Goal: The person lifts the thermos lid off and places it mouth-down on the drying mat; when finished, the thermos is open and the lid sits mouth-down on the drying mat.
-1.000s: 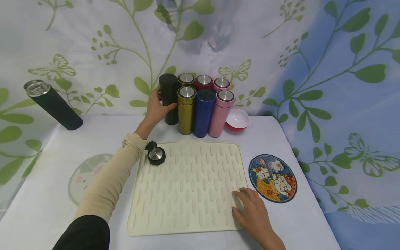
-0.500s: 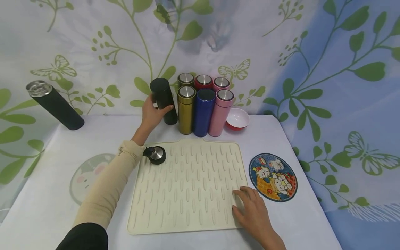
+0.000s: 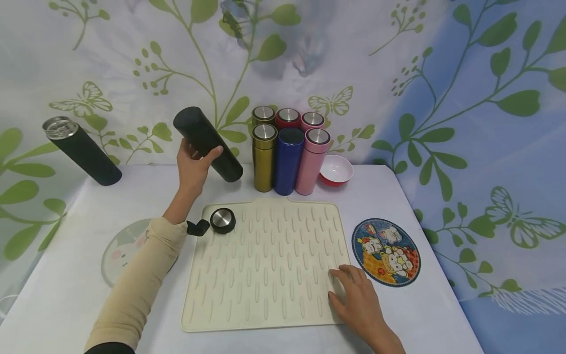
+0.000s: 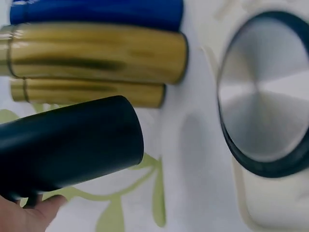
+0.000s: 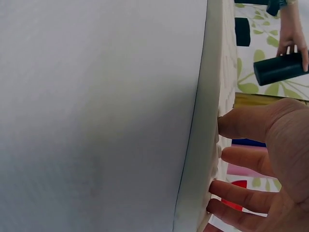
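My left hand (image 3: 193, 167) grips a black thermos bottle (image 3: 210, 145), its top tilted left and its base toward the standing bottles. In the left wrist view the black bottle (image 4: 72, 145) crosses the lower left, with my left hand (image 4: 29, 215) under it. My right hand (image 3: 355, 300) rests with relaxed fingers on the right edge of the cream ribbed mat (image 3: 265, 265). The right wrist view shows its fingertips touching the mat. A round black lid with a steel top (image 3: 223, 220) lies on the mat's upper left, near my left wrist.
Gold (image 3: 264, 162), blue (image 3: 289, 162) and pink (image 3: 312, 162) bottles stand in front of several others. A red-white bowl (image 3: 336, 169) is right of them. An uncapped dark bottle (image 3: 84, 150) leans back left. Round coasters lie left (image 3: 124, 253) and right (image 3: 386, 251) of the mat.
My left hand has moved the black bottle left, away from the group, tipping it from upright to clearly tilted. My right hand has stayed on the mat.
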`<state>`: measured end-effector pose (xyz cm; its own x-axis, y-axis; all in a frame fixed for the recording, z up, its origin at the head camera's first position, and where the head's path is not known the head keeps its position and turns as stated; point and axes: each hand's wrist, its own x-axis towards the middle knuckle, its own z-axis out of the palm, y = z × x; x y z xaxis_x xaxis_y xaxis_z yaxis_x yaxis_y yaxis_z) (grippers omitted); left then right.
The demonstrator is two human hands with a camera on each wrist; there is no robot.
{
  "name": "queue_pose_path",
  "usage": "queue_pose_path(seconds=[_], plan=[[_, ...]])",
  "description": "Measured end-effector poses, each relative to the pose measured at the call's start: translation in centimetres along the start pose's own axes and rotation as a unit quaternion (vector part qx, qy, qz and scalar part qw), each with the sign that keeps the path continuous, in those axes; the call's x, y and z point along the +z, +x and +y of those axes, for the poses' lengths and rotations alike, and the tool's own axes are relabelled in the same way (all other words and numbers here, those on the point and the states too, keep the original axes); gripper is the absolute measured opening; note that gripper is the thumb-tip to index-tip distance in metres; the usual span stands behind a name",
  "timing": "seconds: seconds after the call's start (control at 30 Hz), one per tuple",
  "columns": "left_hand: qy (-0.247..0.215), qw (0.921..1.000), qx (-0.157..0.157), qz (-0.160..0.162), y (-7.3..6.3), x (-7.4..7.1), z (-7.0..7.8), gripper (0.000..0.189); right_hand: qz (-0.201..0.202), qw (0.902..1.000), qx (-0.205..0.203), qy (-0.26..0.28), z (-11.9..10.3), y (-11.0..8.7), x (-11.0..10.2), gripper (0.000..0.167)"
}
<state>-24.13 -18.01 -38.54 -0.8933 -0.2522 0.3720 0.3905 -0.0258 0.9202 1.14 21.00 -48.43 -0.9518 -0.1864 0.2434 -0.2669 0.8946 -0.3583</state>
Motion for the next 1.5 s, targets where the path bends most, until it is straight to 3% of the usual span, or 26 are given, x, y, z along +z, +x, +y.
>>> queue_pose_path(seconds=[0.23,0.37,0.57,0.77,1.07,1.33,1.5], plan=[[-0.113,0.9934,-0.002,0.015,-1.0,-0.3,2.4,0.062,0.006,1.0000,0.002,0.007,0.1,0.1,0.2,0.049],[-0.132,0.9912,-0.003,0.003,-2.0,-0.8,3.0,0.062,-0.007,0.9999,0.014,0.003,-0.1,0.0,0.1,0.048],[-0.108,0.9941,0.009,-0.013,-4.1,-1.7,3.6,0.059,-0.013,0.9997,0.019,-0.004,-0.3,0.0,-0.1,0.048],[-0.043,0.9982,0.036,-0.020,-5.8,-2.7,4.6,0.058,-0.004,1.0000,0.007,-0.004,-0.3,0.1,-0.1,0.048],[-0.010,0.9941,0.094,-0.053,-8.4,-3.7,5.8,0.067,-0.012,0.9999,0.008,-0.008,-0.3,0.3,-0.1,0.047],[0.021,0.9951,0.080,-0.054,-11.7,-4.0,6.3,0.075,-0.024,0.9993,0.022,-0.015,-0.6,0.6,-0.5,0.047],[0.041,0.9938,0.090,-0.050,-13.2,-4.3,6.9,0.076,-0.020,0.9996,0.017,-0.011,-0.5,0.7,-0.6,0.047]])
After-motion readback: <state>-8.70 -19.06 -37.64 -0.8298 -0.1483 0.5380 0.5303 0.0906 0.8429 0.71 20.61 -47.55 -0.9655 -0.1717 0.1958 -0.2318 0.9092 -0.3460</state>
